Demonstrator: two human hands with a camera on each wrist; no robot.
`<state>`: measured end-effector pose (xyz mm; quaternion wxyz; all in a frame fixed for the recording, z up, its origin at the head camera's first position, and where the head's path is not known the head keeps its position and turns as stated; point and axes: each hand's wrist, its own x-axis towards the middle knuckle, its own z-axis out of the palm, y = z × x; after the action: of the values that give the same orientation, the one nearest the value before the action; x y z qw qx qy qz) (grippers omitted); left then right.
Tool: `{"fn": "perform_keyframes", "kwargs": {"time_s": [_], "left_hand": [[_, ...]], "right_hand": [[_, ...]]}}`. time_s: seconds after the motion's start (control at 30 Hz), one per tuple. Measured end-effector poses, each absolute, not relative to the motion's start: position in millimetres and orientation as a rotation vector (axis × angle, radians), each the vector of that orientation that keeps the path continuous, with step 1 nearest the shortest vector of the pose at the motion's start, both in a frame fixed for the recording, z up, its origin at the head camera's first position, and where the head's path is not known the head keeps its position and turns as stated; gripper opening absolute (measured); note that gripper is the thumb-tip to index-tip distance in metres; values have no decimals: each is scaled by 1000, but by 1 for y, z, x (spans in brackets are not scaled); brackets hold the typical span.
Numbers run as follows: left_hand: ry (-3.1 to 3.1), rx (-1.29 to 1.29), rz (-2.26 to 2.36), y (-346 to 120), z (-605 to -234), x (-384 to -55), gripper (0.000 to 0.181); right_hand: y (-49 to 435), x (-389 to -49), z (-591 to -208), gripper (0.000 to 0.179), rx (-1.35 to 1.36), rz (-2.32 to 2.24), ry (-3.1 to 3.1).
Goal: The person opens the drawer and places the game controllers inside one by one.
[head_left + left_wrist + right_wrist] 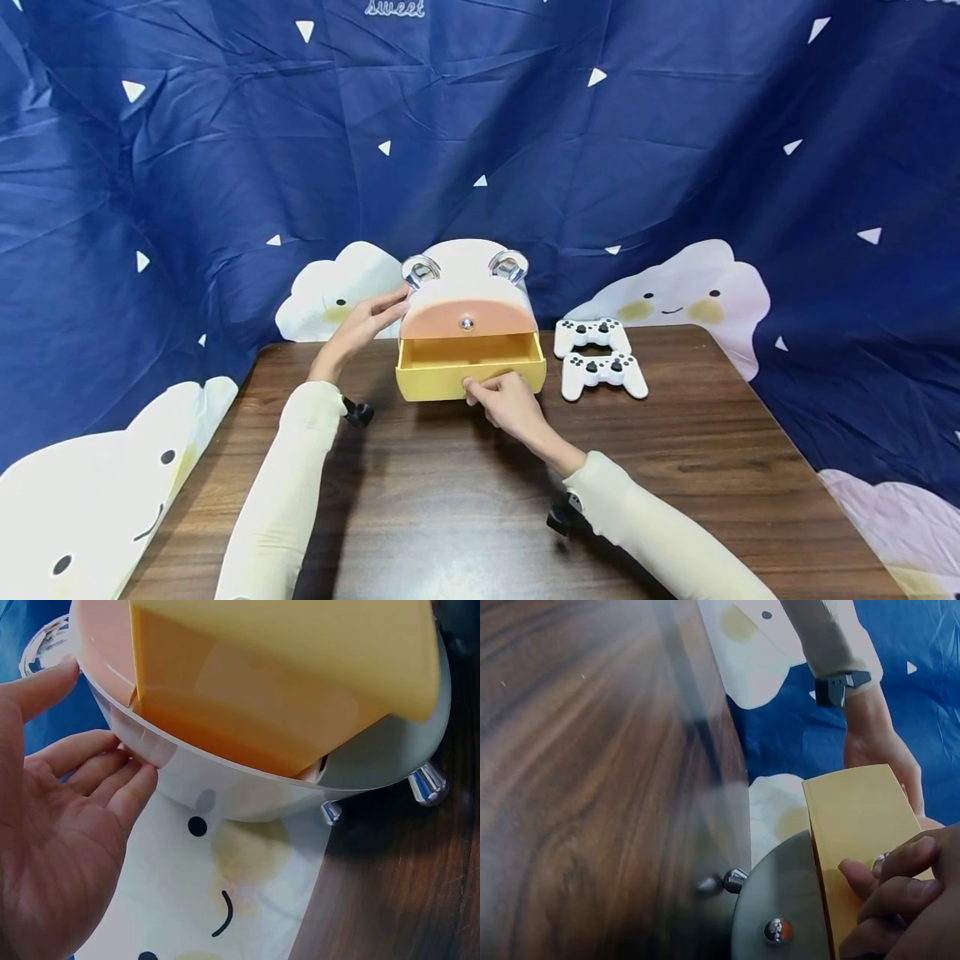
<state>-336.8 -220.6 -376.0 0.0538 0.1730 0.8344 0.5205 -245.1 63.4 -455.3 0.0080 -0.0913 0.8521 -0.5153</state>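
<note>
A small white drawer cabinet (pixel 463 275) stands at the back of the table, with two shiny silver rings on top and silver feet below. Its upper peach drawer (pixel 442 319) is closed and has a silver knob. The yellow lower drawer (pixel 427 384) is pulled out, and its visible inside holds nothing. My right hand (pixel 512 407) pinches the silver knob (pixel 880 862) on the yellow drawer's front. At the cabinet's left side, my left hand (pixel 360 327) rests its fingertips against the white shell, thumb near the silver ring (pixel 46 646), fingers only slightly bent.
Two white game controllers (pixel 592 335) (pixel 604 374) lie one before the other to the right of the cabinet. Behind the wooden table (pixel 450 500) hangs a dark blue cloth (pixel 480 125) with white triangles and smiling clouds. A black device is strapped at each wrist.
</note>
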Motion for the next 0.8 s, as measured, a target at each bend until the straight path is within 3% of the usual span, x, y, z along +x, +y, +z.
{"fn": "perform_keyframes", "kwargs": {"time_s": [0.8], "left_hand": [[2512,547,1589,-221,-376,-337,61]], "right_hand": [[69,-191,-457,39,-290,-1669,2529]]}}
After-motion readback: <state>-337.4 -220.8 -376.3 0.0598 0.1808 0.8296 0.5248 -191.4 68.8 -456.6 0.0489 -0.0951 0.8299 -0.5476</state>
